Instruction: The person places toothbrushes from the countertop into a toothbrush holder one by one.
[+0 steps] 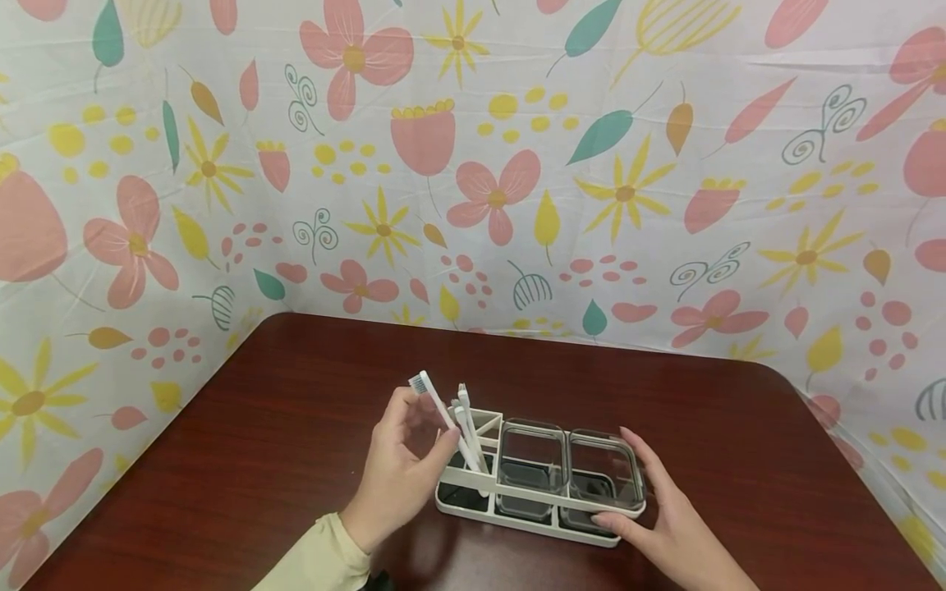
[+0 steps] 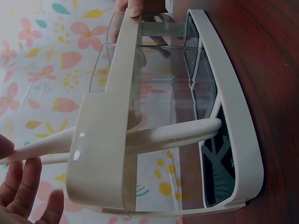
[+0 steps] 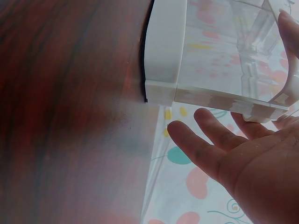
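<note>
A white two-tier toothbrush holder stands on the table, its base lined with dark pads. Two clear cups, a left cup and a right cup, sit in its upper rack. With thumb and fingers my left hand pinches a white toothbrush, bristles up, its handle reaching into the rack's left section. Other white toothbrushes lean in that section. My right hand grips the rack's right end between thumb and forefinger; its other fingers extend below the rack edge.
The dark reddish-brown wooden table spreads around the holder. A floral-patterned cloth hangs behind the table and along both sides. A pale yellow sleeve covers my left forearm.
</note>
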The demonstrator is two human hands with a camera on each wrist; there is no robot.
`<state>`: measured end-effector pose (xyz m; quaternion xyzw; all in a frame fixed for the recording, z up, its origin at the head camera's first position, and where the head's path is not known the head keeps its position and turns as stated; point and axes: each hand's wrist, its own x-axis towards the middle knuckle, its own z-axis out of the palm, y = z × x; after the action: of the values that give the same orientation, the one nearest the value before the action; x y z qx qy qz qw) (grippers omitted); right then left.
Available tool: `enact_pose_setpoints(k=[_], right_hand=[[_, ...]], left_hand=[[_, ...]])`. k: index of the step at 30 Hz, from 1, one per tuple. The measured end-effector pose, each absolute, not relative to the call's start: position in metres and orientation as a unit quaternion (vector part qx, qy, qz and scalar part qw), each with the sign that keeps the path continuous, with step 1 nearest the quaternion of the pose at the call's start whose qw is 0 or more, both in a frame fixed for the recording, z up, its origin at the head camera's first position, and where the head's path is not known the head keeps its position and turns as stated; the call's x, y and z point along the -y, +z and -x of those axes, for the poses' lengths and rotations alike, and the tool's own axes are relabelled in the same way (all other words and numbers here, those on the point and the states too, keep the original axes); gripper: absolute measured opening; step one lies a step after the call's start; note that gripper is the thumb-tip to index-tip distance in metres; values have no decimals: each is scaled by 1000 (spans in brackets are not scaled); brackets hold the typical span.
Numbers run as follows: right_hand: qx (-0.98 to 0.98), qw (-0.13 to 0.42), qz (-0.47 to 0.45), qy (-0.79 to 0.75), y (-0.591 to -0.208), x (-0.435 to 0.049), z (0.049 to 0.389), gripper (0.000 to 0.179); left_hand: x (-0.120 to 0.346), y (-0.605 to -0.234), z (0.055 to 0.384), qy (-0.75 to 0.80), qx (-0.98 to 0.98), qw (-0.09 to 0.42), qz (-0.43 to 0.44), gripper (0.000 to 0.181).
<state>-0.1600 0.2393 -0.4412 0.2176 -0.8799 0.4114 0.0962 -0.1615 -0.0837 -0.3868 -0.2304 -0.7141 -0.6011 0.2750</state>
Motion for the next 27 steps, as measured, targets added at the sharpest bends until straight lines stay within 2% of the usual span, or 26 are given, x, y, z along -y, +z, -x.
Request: enact_pose_setpoints(k=[12,20,27], right_hand=[[871,114,-233,416,-443,-239,161,104],[872,116,-233,415,-443,-239,161,104],[876,105,-224,415,-442,-239,160,103]], left_hand=[[79,-396,162,-566,729,297,247,32],[77,-403,160,-586,730,259,236,32],[76,-408,160,-587,731,256,235,33]])
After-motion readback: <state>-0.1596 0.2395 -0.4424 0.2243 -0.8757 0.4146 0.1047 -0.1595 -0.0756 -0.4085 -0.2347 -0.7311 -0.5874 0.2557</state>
